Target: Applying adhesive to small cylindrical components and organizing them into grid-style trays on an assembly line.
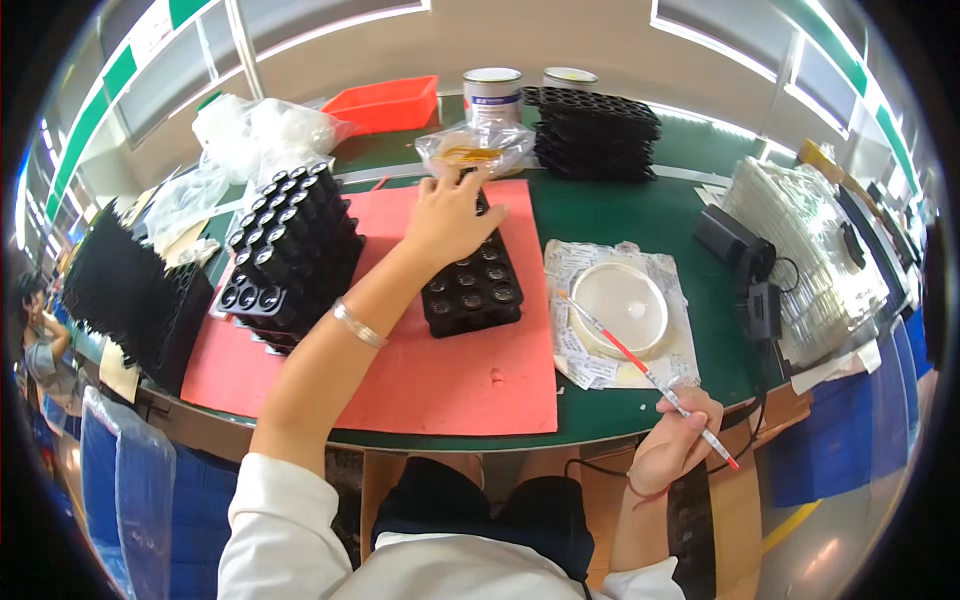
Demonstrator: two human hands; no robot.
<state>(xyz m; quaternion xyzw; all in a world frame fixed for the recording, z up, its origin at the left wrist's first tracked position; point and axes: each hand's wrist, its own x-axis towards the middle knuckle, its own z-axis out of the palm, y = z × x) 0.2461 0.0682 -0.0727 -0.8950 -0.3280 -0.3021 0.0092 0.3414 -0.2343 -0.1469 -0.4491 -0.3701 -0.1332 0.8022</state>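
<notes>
Reaching: left hand stretched toward twelve o'clock, palm down on the far end of the black cell tray, fingers spread and resting on it rather than closed round it.
Holding: right hand at five o'clock, fingers pinched on a thin red-and-white brush, its tip pointing to eleven o'clock over the white dish.
Tray: lay on the red mat, near the table's middle.
Dish: sat on crumpled printed paper, at three o'clock from the tray.
Stack: tilted pile of black trays at nine o'clock from the left hand.
Far edge: two tins, a red bin and another tray stack at twelve o'clock.
</notes>
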